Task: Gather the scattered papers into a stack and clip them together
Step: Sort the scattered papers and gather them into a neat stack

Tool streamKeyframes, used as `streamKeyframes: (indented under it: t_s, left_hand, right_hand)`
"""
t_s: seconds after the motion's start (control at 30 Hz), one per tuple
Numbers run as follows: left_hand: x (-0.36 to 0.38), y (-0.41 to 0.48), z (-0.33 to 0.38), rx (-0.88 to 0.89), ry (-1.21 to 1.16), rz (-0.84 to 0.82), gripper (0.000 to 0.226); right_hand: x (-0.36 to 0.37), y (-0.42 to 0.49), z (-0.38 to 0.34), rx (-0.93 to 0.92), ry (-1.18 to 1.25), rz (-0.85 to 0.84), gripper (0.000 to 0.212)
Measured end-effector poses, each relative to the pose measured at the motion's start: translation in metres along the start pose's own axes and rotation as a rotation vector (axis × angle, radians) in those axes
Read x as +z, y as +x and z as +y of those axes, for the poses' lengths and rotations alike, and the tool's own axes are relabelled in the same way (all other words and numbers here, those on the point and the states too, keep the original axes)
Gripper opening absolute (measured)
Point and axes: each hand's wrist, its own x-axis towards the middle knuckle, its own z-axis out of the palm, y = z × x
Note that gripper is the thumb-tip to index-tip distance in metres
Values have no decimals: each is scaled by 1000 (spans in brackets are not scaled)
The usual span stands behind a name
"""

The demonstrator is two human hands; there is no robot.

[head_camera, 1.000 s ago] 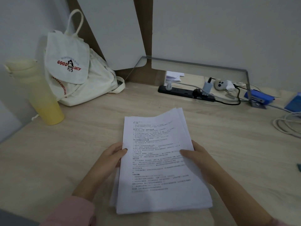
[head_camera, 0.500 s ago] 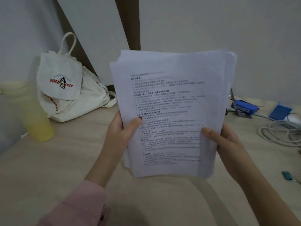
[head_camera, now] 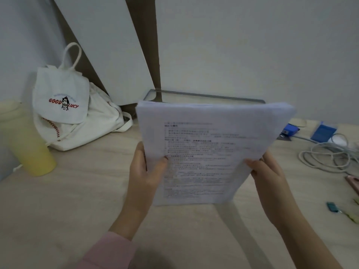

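Left hand [head_camera: 144,177], right hand [head_camera: 270,171] around papers [head_camera: 210,136]

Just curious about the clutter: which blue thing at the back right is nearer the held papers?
The darker blue block, beside the papers' right edge; the paler flat one lies farther right, by the cables.

Left grip [head_camera: 144,177], right grip [head_camera: 270,171] upright, thumbs [head_camera: 160,166] seemingly pinching.

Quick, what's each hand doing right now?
Left hand: holding the paper stack by its left edge.
Right hand: holding the same stack by its right edge.
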Motion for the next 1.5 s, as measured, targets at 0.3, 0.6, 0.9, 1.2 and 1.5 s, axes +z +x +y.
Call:
streamKeyframes:
  t_s: [0.3, 0.6, 0.9, 1.2, 1.5]
  left_hand:
    - [5, 7, 10, 11, -33, -27, 34]
    - [8, -5, -10, -113, -10, 17, 33]
    - [11, -1, 0, -162, -35, -21, 33]
    - [36, 69, 77, -47, 134, 268, 17]
    - [56, 85, 121, 468, 1080, -98, 42]
  right_hand:
    - [6, 7, -9, 5, 39, 87, 28]
    - [6, 1, 10, 87, 12, 99, 29]
    - [-1, 1, 23, 198, -29, 113, 25]
    - [-3, 0, 22, 214, -47, 97, 22]
    - [-5, -2, 22, 219, -36, 82, 23]
